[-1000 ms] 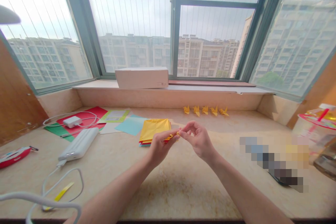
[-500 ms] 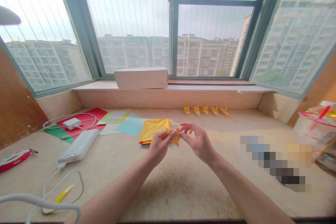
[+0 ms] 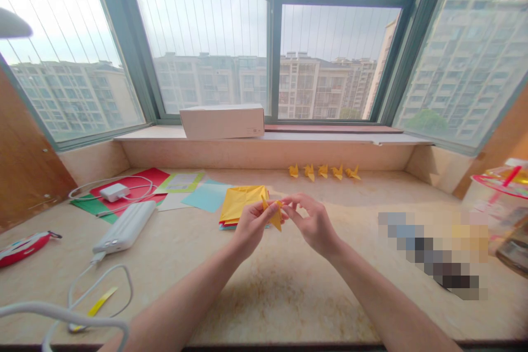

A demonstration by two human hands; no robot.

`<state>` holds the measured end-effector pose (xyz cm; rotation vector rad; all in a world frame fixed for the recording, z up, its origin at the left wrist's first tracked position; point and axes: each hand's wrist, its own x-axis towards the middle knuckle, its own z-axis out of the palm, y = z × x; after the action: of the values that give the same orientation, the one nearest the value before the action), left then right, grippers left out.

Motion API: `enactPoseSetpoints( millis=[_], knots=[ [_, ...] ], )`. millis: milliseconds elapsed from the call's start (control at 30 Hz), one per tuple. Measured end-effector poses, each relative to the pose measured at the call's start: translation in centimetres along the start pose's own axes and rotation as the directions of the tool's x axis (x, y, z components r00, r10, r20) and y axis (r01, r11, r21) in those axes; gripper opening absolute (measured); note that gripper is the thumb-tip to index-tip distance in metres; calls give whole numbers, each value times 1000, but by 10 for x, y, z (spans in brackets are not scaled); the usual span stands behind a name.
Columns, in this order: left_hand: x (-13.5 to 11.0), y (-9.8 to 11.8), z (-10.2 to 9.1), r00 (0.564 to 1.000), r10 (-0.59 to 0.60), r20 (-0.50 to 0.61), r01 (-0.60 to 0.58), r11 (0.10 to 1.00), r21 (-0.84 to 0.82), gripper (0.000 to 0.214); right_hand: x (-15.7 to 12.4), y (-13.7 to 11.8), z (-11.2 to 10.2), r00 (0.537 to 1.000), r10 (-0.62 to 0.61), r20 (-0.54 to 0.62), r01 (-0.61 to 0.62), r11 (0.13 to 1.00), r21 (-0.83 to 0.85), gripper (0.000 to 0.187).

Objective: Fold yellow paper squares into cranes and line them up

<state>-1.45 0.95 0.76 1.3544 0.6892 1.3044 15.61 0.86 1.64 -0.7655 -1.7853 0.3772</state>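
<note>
My left hand [image 3: 250, 226] and my right hand [image 3: 311, 223] meet above the middle of the stone counter [image 3: 264, 280]. Both pinch a small folded yellow paper piece [image 3: 274, 215] between thumb and fingers; one pointed tip hangs down. Just behind my left hand lies a stack of coloured paper squares [image 3: 241, 202] with a yellow sheet on top. A row of several finished yellow paper cranes [image 3: 324, 171] stands at the back of the counter under the sill.
A white power bank [image 3: 124, 227] with cable, a white charger [image 3: 114, 192] on red and green sheets, and a light blue sheet [image 3: 206, 196] lie left. A white box [image 3: 223, 120] sits on the sill. A plastic cup [image 3: 501, 198] stands far right.
The folded yellow piece has turned between my fingers so its pointed tip hangs down. My hands have shifted only slightly and stay pinched on it.
</note>
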Motion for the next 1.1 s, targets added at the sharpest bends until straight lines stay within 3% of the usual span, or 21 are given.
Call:
enactPoseSetpoints(
  millis=[333, 567, 900, 1100],
  knots=[
    [-1, 2, 3, 999, -53, 2, 53, 997, -59, 37, -1, 3, -3, 996, -89, 15, 90, 990, -110, 12],
    [-3, 4, 4, 1000, -26, 7, 25, 1000, 17, 37, -2, 3, -1, 998, -31, -46, 25, 992, -124, 12],
    [-2, 5, 2, 996, -90, -26, 90, 996, -19, 42, 0, 3, -2, 1000, -26, 15, 28, 994, -107, 16],
    [-2, 4, 0, 985, -151, 85, 152, 988, -1, 43, 3, 3, -2, 996, 92, -20, -92, 996, -4, 15]
  ],
)
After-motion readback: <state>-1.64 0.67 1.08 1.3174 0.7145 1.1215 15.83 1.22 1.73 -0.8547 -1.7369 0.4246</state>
